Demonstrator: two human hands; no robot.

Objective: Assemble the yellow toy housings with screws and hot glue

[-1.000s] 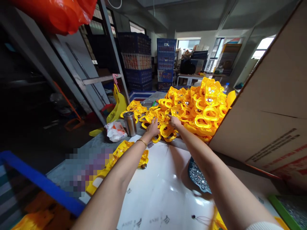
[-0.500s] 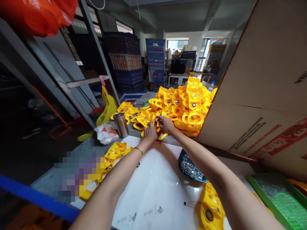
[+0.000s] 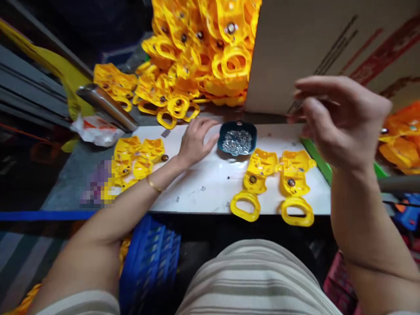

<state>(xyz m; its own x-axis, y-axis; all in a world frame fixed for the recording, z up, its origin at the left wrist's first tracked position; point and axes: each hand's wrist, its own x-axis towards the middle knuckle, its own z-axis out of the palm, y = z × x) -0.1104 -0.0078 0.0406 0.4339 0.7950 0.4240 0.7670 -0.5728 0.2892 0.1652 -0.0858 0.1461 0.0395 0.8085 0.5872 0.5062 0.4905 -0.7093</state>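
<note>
My left hand (image 3: 197, 143) hangs over the white work surface, fingers apart and holding nothing, just left of a dark tray (image 3: 237, 138) of small shiny metal pieces. Raised at the right is my right hand (image 3: 344, 118), its fingers curled and blurred; whether something is between them I cannot make out. Two yellow plastic parts with oval handles, one here (image 3: 254, 175) and one beside it (image 3: 295, 179), lie below and right of the tray. More yellow parts (image 3: 136, 159) lie to the left, near a small dark round piece (image 3: 165, 158).
Yellow parts are heaped (image 3: 197, 57) at the back. A metal cup (image 3: 106, 105) and a crumpled plastic bag (image 3: 96, 131) stand at the left. A cardboard box (image 3: 278, 52) rises behind; a green tray's edge (image 3: 316, 159) shows at right. A blue basket (image 3: 149, 258) is below.
The view has tilted down. Both hands have come back from the heap: my left hand to beside the dark tray, my right hand up and to the right, apart from the left.
</note>
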